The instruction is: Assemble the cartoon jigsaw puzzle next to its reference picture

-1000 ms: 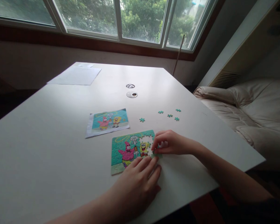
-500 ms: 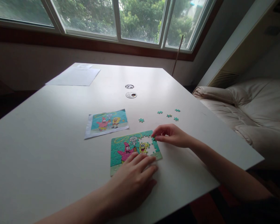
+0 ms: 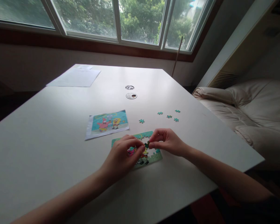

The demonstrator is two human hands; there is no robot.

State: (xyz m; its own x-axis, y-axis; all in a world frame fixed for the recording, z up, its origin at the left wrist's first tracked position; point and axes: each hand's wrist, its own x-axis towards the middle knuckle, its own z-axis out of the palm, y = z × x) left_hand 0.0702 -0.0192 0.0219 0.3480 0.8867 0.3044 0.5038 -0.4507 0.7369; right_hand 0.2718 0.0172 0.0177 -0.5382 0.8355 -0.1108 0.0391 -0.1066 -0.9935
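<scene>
A cartoon jigsaw puzzle (image 3: 143, 160) lies on the white table, mostly put together, with a white gap in its right part. Over that gap a small dark green puzzle piece (image 3: 147, 145) is pinched between the thumb and fingers of my right hand (image 3: 169, 142). My left hand (image 3: 123, 152) reaches across the puzzle's left half and hides much of it. Its thumb and index finger come together at the left side of the same piece. Behind the puzzle lies a paper sheet (image 3: 107, 124) with the matching cartoon picture.
Several loose puzzle pieces (image 3: 169, 116) lie beyond my right hand, and one green piece (image 3: 142, 121) is nearer the picture. Two round table inserts (image 3: 131, 96) sit farther back. White papers (image 3: 74, 77) lie at the far left. A pale sofa (image 3: 254, 109) stands right of the table.
My left hand has lifted from the puzzle's lower edge and moved up to the gap, its thumb and index finger now together. My right hand has shifted slightly left with the piece.
</scene>
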